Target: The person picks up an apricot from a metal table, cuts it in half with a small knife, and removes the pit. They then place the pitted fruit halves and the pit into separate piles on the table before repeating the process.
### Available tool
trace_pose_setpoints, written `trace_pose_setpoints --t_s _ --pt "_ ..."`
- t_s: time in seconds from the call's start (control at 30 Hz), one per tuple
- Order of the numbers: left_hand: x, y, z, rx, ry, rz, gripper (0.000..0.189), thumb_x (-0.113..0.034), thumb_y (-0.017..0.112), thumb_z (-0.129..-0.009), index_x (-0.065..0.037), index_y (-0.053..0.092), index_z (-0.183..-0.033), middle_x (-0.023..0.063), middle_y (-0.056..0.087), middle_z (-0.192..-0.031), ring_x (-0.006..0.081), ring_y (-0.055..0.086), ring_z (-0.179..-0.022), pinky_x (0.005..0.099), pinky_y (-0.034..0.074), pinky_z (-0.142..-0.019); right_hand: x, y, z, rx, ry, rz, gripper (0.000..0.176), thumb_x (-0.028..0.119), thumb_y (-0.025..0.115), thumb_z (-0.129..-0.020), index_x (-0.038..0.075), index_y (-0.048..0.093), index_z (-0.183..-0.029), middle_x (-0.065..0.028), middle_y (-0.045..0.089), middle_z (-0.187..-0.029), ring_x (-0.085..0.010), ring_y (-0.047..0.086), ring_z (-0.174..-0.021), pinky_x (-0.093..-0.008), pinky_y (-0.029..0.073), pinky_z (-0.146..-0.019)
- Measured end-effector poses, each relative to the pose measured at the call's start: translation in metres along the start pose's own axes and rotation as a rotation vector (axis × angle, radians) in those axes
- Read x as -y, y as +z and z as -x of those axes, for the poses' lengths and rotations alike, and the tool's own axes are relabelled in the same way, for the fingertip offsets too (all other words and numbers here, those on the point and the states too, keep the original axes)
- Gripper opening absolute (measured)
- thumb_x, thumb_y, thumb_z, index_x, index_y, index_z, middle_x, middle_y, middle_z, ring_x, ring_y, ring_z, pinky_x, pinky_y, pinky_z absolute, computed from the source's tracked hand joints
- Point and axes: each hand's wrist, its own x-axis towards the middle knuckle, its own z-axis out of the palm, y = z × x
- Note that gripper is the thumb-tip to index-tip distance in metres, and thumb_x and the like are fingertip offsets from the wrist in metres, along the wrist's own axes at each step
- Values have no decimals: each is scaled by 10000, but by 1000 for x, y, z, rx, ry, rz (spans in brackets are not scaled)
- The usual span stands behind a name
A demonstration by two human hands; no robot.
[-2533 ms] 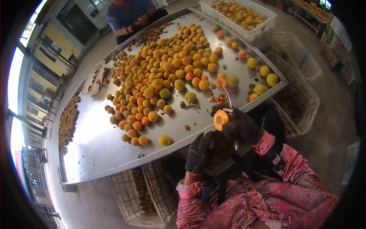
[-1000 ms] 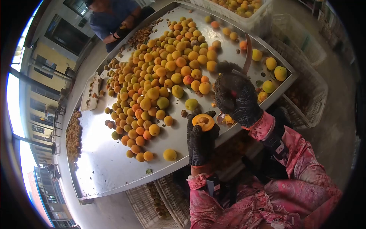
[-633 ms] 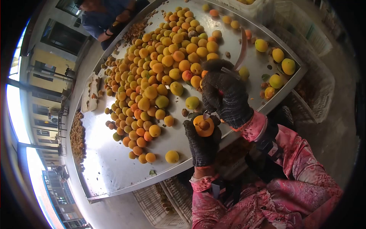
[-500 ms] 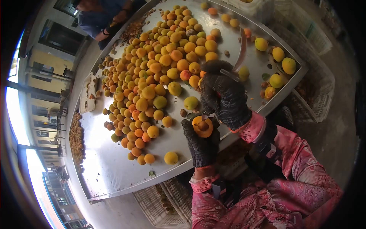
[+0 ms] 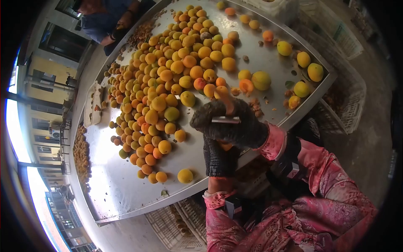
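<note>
My right hand (image 5: 228, 126), in a dark knitted glove, is closed around a knife (image 5: 226, 120). Its metal part shows across the fist, and a reddish-brown blurred strip rises above it. Directly below, my gloved left hand (image 5: 220, 159) is partly covered by the right. A sliver of orange apricot (image 5: 226, 146) shows between the two hands, in the left one's grip; the rest of the fruit is hidden. Beyond the right hand, a cut apricot half (image 5: 246, 86) lies beside a large yellow-green apricot (image 5: 261, 80).
A big heap of apricots (image 5: 157, 105) spreads over the raised-edge metal table (image 5: 121, 189). Small brown pits (image 5: 256, 110) lie near the right hand. A white tray (image 5: 94, 105) sits at the left edge. Plastic crates (image 5: 172, 227) stand below. Another person (image 5: 105, 21) is across the table.
My right hand has moved left and down over the left hand, covering the pitted-side apricot half seen there before. The cut half on the table has come into view.
</note>
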Motion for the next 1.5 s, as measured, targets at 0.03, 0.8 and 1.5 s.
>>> trace_pose_setpoints --t_s 0.03,0.8,1.5 --pt "-1 0 -2 2 3 -2 505 -80 706 -690 -28 448 -1121 111 587 -920 221 591 -818 339 473 -737 -6 2 2 51 -125 83 260 66 655 -759 86 635 -1017 -36 644 -921 -153 621 -855 -295 488 -776" --pt "0 9 -10 52 -331 461 304 -209 651 -772 -53 513 -993 118 604 -898 230 609 -798 368 482 -659 -5 8 2 264 -152 156 145 21 650 -741 39 649 -885 -80 653 -930 -166 638 -820 -294 499 -755" --pt "8 14 -12 -383 -674 1195 478 -530 514 -830 -101 545 -1039 24 597 -852 145 588 -760 292 494 -658 -12 -12 33 305 106 730 433 226 658 -723 83 552 -1118 -146 563 -1008 -322 559 -929 -408 467 -788"
